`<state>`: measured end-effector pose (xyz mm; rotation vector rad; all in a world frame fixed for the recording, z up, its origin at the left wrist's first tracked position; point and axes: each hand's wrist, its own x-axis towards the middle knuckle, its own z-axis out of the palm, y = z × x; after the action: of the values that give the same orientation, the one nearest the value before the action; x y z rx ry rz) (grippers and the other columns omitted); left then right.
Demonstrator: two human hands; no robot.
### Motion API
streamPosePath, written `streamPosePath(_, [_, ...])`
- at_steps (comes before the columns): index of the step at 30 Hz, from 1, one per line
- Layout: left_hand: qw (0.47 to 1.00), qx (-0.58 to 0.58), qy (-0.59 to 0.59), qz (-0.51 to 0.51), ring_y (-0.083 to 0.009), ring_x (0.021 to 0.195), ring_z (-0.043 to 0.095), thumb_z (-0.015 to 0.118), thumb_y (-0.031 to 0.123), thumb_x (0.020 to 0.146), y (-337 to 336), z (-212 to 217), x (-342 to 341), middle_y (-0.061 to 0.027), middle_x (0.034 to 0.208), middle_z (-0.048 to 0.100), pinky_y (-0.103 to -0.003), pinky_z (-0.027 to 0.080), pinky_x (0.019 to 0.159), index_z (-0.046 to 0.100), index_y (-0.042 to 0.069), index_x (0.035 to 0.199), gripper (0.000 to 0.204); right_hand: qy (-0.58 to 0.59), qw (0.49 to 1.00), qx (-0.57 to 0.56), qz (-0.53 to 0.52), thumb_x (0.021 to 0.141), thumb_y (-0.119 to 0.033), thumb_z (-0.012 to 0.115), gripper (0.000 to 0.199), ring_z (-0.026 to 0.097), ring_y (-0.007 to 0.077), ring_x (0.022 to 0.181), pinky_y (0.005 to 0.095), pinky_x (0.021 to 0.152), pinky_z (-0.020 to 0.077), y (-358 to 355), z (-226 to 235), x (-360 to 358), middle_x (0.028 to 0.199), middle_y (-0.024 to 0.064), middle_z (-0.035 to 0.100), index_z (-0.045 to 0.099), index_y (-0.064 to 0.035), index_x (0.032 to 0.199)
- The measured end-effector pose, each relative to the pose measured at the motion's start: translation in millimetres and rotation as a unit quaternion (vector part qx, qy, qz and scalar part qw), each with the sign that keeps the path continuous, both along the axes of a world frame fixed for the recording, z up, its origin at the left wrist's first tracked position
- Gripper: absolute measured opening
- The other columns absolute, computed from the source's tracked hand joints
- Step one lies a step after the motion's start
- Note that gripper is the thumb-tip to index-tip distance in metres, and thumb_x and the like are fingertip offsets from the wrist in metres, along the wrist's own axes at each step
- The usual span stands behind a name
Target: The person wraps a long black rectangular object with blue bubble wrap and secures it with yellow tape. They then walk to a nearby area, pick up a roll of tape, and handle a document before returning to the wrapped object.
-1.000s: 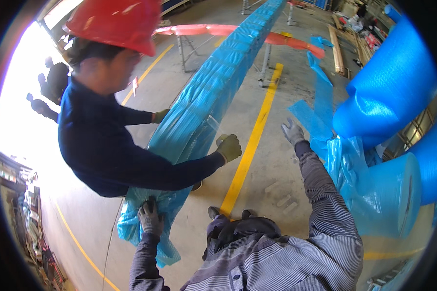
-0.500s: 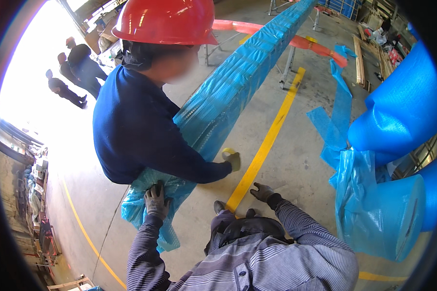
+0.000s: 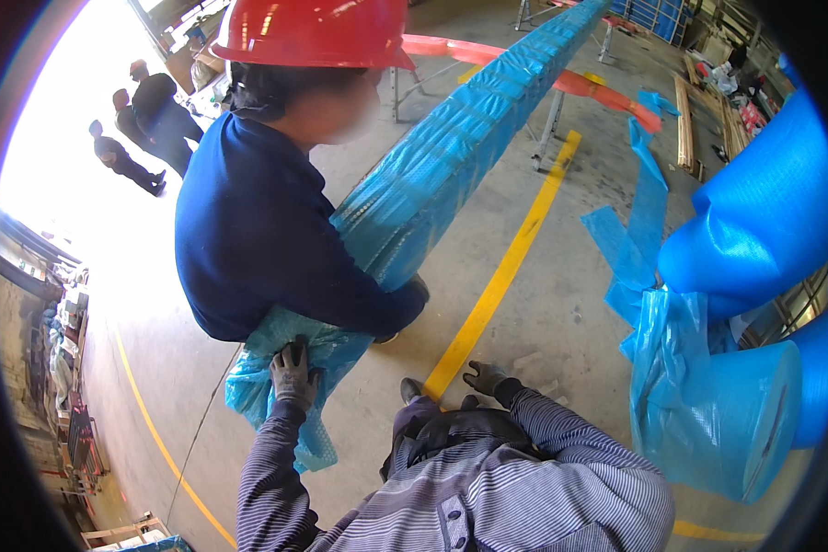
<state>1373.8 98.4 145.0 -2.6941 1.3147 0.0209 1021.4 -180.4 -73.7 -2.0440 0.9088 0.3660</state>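
Note:
My left hand [image 3: 294, 375], in a grey glove, lies on the loose end of blue bubble wrap [image 3: 267, 405], its fingers apart and pressed against the film. The wrap covers a long beam-like piece [image 3: 451, 129] that stretches away to the far right. My right hand [image 3: 486, 378], gloved too, hovers over the floor with fingers loosely bent and apart, holding nothing. A co-worker [image 3: 248, 230] in a red hard hat and dark blue top leans over the wrapped piece beyond my left hand. The co-worker's arm reaches round it; what that hand holds is hidden.
Big blue bubble wrap rolls [image 3: 727, 414] stand at the right, with loose strips [image 3: 630, 244] beside them. Trestle legs [image 3: 547, 129] hold the piece farther off. A yellow floor line [image 3: 511, 262] runs away from my feet. Several people [image 3: 156, 110] stand at the far left.
The co-worker's hand, which showed a roll of tape over the floor, has drawn in against the wrapped piece. My right hand has shifted slightly left and down; my left hand stays on the wrap.

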Motion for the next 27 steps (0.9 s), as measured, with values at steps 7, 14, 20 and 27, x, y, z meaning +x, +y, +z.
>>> streamPosePath(7, [0.999, -0.032, -0.005, -0.022, -0.0435, 0.130, 0.045, 0.078, 0.035, 0.084, 3.3, -6.2, 4.3, -0.0199, 0.145, 0.046, -0.057, 0.037, 0.112, 0.046, 0.012, 0.154, 0.081, -0.024, 0.996, 0.084, 0.001, 0.095, -0.052, 0.060, 0.073, 0.065, 0.0424, 0.121, 0.0491, 0.106, 0.0493, 13.5, 7.1, 14.4, 0.127, 0.0274, 0.069, 0.054, -0.0033, 0.149])
streamPosePath(14, [0.999, -0.040, -0.013, -0.023, -0.0424, 0.130, 0.045, 0.078, 0.038, 0.083, 5.7, -9.4, 4.6, -0.0187, 0.144, 0.046, -0.056, 0.036, 0.113, 0.045, 0.013, 0.155, 0.083, -0.030, 0.998, 0.053, 0.020, 0.094, -0.055, 0.066, 0.071, 0.074, 0.0358, 0.105, 0.0428, 0.097, 0.0554, 17.0, 14.7, 22.4, 0.120, 0.0236, 0.073, 0.060, -0.0056, 0.144])
streamPosePath(20, [0.999, -0.038, -0.004, -0.012, -0.0429, 0.130, 0.044, 0.074, 0.041, 0.088, 3.5, -2.6, 0.9, -0.0189, 0.142, 0.046, -0.056, 0.034, 0.114, 0.042, 0.013, 0.157, 0.081, -0.025, 0.997, 0.070, 0.015, 0.093, -0.056, 0.067, 0.071, 0.075, 0.0330, 0.103, 0.0411, 0.098, 0.0558, 21.3, -10.1, 18.4, 0.125, 0.0229, 0.072, 0.060, -0.0056, 0.143])
streamPosePath(27, [1.000, -0.029, 0.005, 0.007, -0.0416, 0.132, 0.043, 0.071, 0.045, 0.090, 2.4, -0.3, -0.9, -0.0186, 0.145, 0.045, -0.058, 0.034, 0.115, 0.044, 0.016, 0.156, 0.076, -0.027, 0.993, 0.113, 0.031, 0.092, -0.052, 0.068, 0.072, 0.077, 0.0267, 0.086, 0.0386, 0.089, 0.0585, 22.0, -20.3, 24.3, 0.104, 0.0185, 0.079, 0.059, -0.0029, 0.144])
